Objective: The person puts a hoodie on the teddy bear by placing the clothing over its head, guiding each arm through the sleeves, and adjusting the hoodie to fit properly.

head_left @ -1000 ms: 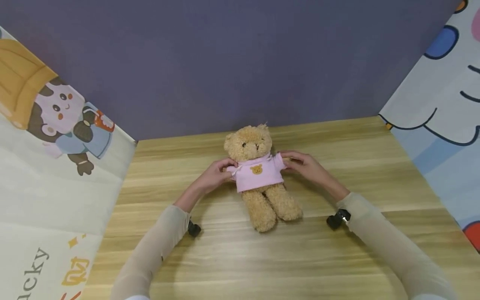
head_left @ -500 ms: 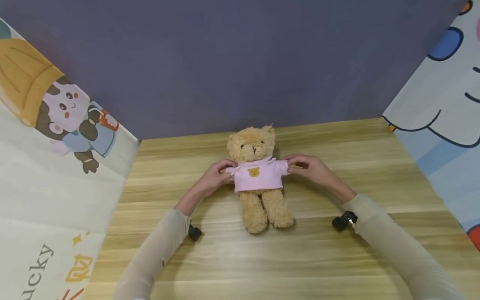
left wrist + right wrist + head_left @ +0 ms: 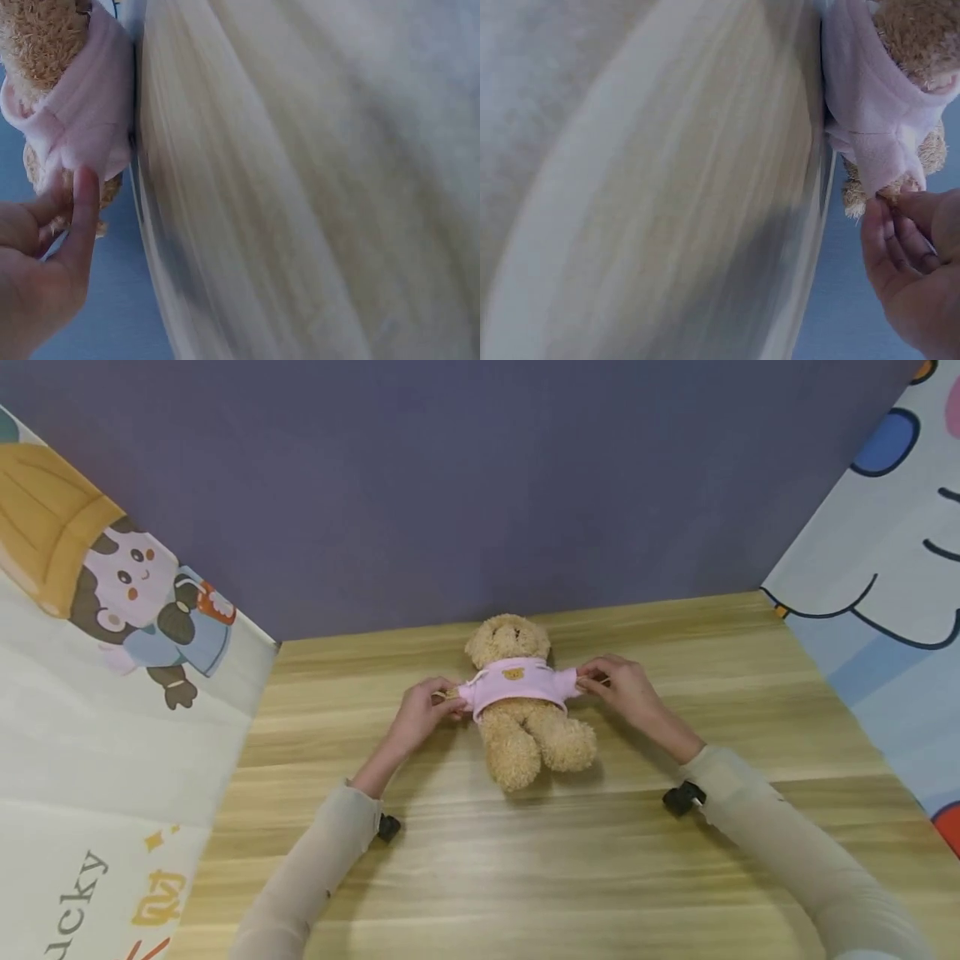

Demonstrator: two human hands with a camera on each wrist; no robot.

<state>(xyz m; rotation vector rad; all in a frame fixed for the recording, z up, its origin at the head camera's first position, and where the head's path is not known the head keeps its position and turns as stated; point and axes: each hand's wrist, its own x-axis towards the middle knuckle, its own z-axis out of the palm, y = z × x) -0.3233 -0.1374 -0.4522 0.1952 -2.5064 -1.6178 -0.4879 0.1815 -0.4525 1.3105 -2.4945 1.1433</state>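
A tan, curly-furred teddy bear (image 3: 516, 745) lies on its back with its head toward the far wall. It wears a pink shirt (image 3: 495, 689) with a small bear's face on the chest, and both its arms are spread sideways. My left hand (image 3: 417, 714) pinches the end of one arm at the sleeve; in the left wrist view its thumb and fingers (image 3: 86, 199) meet at the cuff. On the other side my right hand (image 3: 628, 695) pinches the opposite paw, just beyond the sleeve (image 3: 885, 161) in the right wrist view.
The bear lies on a wood-grain table (image 3: 480, 877). A plain dark purple-grey wall (image 3: 480, 485) rises right behind its head. Panels with cartoon prints flank the table, a left panel (image 3: 90, 752) and a right panel (image 3: 862, 635).
The bear's legs and shirt have shifted away from me and its head has tipped back. Both hands now pinch its arms stretched out wider, the left hand slightly farther left.
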